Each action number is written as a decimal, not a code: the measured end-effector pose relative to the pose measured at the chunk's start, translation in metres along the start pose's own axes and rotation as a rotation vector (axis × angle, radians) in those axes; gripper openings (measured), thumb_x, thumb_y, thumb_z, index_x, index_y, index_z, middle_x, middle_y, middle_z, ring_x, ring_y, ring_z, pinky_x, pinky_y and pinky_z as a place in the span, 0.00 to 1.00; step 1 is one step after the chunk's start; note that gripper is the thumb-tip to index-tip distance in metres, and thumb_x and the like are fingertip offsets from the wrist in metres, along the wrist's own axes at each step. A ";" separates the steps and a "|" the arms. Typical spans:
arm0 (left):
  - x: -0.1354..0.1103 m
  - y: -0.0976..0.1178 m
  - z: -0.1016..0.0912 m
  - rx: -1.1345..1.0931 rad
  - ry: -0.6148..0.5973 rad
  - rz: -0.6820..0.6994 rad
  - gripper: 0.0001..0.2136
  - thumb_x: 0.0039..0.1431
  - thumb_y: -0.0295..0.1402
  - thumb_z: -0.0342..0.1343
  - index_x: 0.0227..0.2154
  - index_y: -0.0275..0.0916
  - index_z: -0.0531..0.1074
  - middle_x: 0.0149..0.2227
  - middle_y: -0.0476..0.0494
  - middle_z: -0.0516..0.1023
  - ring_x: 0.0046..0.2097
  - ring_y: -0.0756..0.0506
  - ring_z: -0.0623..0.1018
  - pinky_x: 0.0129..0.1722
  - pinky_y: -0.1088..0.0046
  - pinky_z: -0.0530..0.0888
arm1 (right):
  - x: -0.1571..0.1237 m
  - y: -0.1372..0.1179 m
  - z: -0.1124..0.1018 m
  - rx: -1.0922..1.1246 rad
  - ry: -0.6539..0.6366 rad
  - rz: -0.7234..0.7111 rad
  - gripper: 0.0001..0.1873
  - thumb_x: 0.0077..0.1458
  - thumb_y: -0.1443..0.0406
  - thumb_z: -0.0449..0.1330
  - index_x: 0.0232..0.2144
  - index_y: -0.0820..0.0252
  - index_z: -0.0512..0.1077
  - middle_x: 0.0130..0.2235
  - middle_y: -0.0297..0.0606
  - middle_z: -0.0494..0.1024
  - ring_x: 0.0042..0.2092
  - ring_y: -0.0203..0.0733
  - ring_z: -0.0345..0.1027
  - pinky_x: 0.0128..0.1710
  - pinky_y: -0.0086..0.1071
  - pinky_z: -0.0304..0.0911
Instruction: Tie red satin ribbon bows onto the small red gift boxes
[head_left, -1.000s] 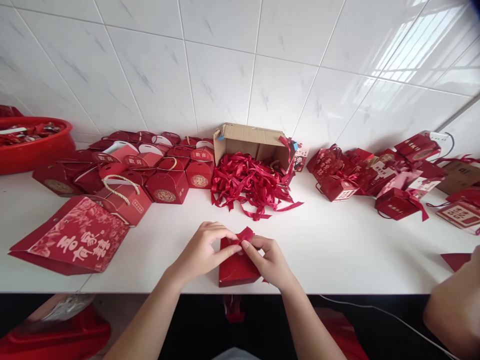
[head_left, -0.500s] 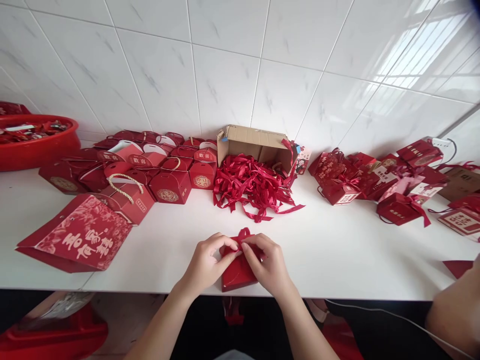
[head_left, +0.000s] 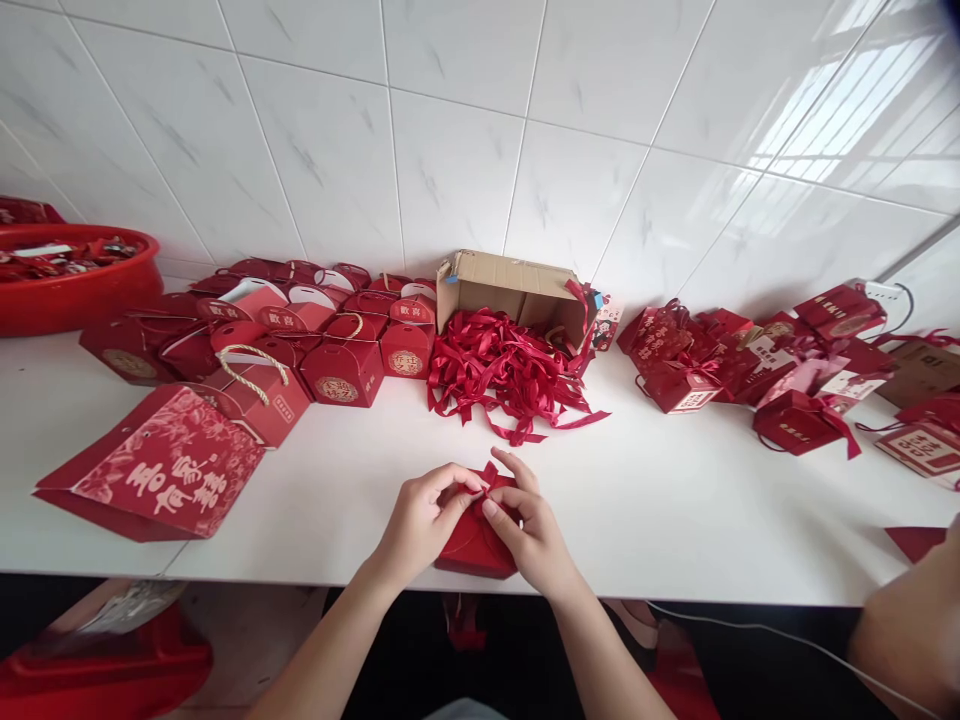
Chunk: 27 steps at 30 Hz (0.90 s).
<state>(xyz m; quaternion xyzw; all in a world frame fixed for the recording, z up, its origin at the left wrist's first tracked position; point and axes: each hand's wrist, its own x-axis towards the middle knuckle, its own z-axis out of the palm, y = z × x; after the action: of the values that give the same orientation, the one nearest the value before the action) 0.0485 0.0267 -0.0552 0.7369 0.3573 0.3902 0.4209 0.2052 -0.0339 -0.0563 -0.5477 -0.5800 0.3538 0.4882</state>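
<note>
A small red gift box [head_left: 474, 545] sits near the table's front edge, between my two hands. A red ribbon [head_left: 490, 472] stands up in a loop or end at the top of the box. My left hand [head_left: 431, 515] pinches the ribbon from the left side. My right hand [head_left: 529, 525] pinches it with thumb and finger from the right, one finger raised away. The fingertips of both hands nearly meet, so the knot itself is mostly hidden.
Behind the box a heap of red ribbons [head_left: 506, 365] spills from a cardboard box [head_left: 517, 268]. Red gift boxes [head_left: 341, 370] crowd the left; ribboned boxes [head_left: 682, 385] stand right. A red basin [head_left: 82, 295] is far left. Someone's arm [head_left: 911, 620] shows at right.
My right hand's fingers have shifted, with one finger now lifted and spread. The ribbon's upright loop looks smaller, and the gift box has turned slightly. My left hand keeps its pinch.
</note>
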 end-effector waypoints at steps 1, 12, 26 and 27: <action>0.003 -0.001 -0.001 -0.006 -0.015 0.001 0.05 0.61 0.31 0.53 0.32 0.39 0.72 0.33 0.46 0.79 0.37 0.46 0.79 0.38 0.72 0.75 | 0.000 0.001 0.002 -0.001 0.004 -0.014 0.13 0.60 0.57 0.57 0.31 0.57 0.77 0.64 0.44 0.62 0.67 0.54 0.47 0.63 0.52 0.49; -0.003 0.017 -0.018 0.210 -0.090 0.058 0.06 0.60 0.32 0.55 0.37 0.41 0.76 0.38 0.45 0.76 0.38 0.47 0.76 0.38 0.72 0.73 | -0.008 0.003 0.017 0.014 0.192 0.013 0.13 0.59 0.57 0.58 0.33 0.56 0.79 0.51 0.48 0.73 0.55 0.52 0.64 0.56 0.48 0.61; 0.004 0.026 -0.030 0.247 -0.233 -0.003 0.07 0.63 0.31 0.48 0.33 0.42 0.71 0.33 0.49 0.74 0.35 0.47 0.75 0.39 0.72 0.72 | -0.016 -0.021 -0.037 -0.435 0.016 -0.158 0.10 0.57 0.65 0.60 0.42 0.51 0.75 0.33 0.37 0.80 0.38 0.47 0.71 0.46 0.47 0.64; 0.005 0.026 -0.031 0.241 -0.260 0.013 0.07 0.63 0.30 0.48 0.33 0.42 0.71 0.34 0.49 0.74 0.36 0.47 0.75 0.39 0.71 0.72 | -0.017 -0.028 -0.040 -0.433 -0.044 -0.132 0.09 0.56 0.63 0.63 0.41 0.50 0.75 0.32 0.36 0.80 0.37 0.47 0.71 0.45 0.45 0.65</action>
<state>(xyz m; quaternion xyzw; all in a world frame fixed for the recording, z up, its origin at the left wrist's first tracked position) 0.0291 0.0313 -0.0199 0.8286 0.3390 0.2486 0.3697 0.2341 -0.0597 -0.0219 -0.5925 -0.6877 0.2004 0.3686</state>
